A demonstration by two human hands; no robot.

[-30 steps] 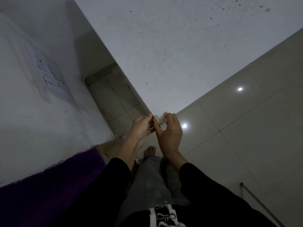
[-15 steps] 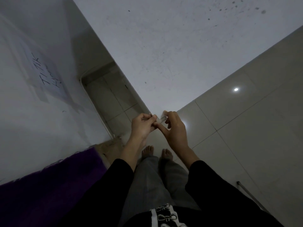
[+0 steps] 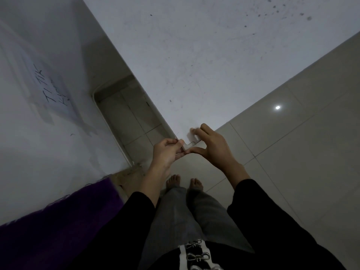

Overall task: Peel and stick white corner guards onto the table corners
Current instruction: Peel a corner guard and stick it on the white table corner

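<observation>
A white table (image 3: 204,65) fills the upper middle, and its near corner points toward me. A small white corner guard (image 3: 189,144) sits at that corner, between my two hands. My left hand (image 3: 167,152) pinches the guard's left end with curled fingers. My right hand (image 3: 212,145) has its thumb against the guard's underside, and its fingers lie on the tabletop just past the corner. Part of the guard is hidden behind my fingers.
A white wall or panel (image 3: 39,114) with a taped, handwritten paper (image 3: 50,94) stands on the left. A narrow gap of tiled floor (image 3: 132,117) runs between it and the table. Purple fabric (image 3: 58,221) lies lower left; open tiled floor (image 3: 292,143) spreads to the right, my bare feet (image 3: 184,182) below.
My hands held the guard together just below the corner. Now the right hand has spread, its fingers reaching onto the tabletop, and the guard sits against the corner.
</observation>
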